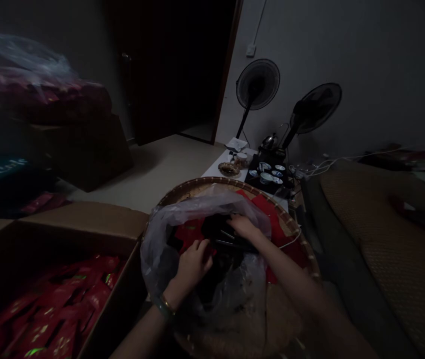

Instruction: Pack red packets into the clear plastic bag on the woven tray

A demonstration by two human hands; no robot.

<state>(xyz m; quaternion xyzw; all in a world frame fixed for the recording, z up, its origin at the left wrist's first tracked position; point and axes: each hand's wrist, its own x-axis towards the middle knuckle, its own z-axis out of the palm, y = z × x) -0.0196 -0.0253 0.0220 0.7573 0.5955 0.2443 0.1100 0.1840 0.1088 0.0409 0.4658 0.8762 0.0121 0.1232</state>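
Note:
My left hand (194, 262), with a green bangle at its wrist, is closed, fingers curled beside a red packet (190, 230). What lies in its grip is hidden. My right hand (243, 227) reaches over dark contents in a clear plastic bag (156, 244); its fingertips fade into shadow. Between the hands, thin shiny strips (227, 243) show on a dark object I cannot make out. The bag lies open on a round woven bamboo tray (291, 319). More red packets (272, 214) lie on the tray's right side.
At left stands an open cardboard box (100, 219) of red packets. Beyond the tray, a low table (214, 167) carries a black tea tray with several cups (267, 177) and a kettle (270, 141). Two fans (258, 85) stand behind. A woven mat (369, 219) is at right.

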